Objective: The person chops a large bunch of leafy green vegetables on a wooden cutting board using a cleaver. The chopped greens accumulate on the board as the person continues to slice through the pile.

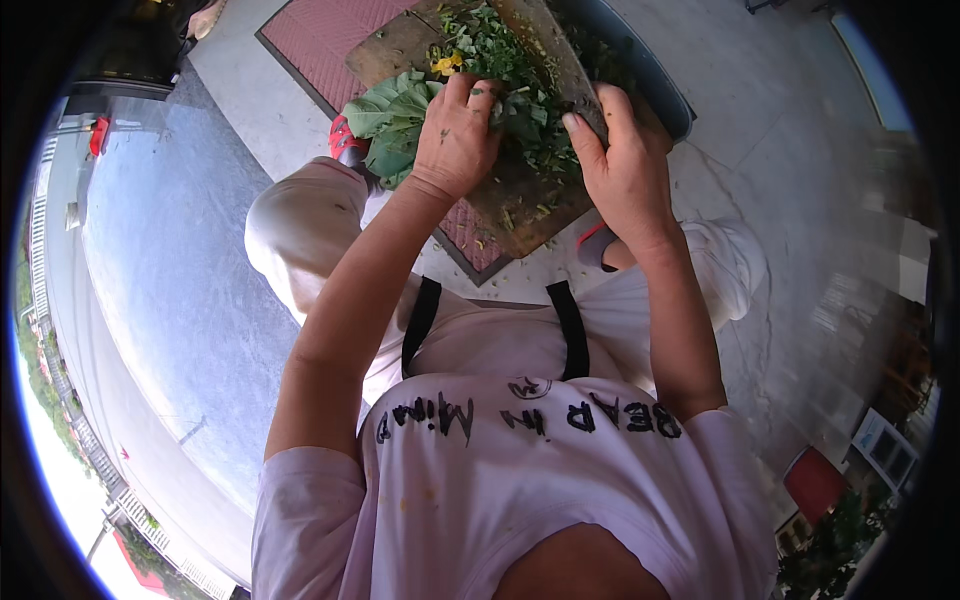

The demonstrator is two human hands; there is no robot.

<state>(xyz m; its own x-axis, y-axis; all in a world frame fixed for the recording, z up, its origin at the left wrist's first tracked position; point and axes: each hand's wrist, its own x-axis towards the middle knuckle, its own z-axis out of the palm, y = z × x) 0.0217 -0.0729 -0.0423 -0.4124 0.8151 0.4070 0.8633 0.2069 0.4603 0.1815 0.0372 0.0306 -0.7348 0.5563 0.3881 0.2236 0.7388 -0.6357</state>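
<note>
My left hand (pixel 459 135) presses down on a bunch of large green leaves (pixel 394 112), fingers curled over the stems. A broad-bladed knife (pixel 551 52) is in my right hand (pixel 626 165), which grips its near end; the handle is hidden in the palm. The blade stands on edge beside the greens and points away from me. Chopped leaves (pixel 487 41) are heaped beyond my left hand, between it and the blade, with a yellow flower (pixel 446 64) among them. All this lies on a worn wooden cutting board (pixel 536 214), with cut scraps near its front corner.
Under the board is a dark-edged red mat (pixel 330 34) on the pale floor (pixel 720 150). A blue-grey tub (pixel 671 86) with dark greens inside stands beyond the knife. My knees and shoes flank the board. A red object (pixel 816 484) is at far right.
</note>
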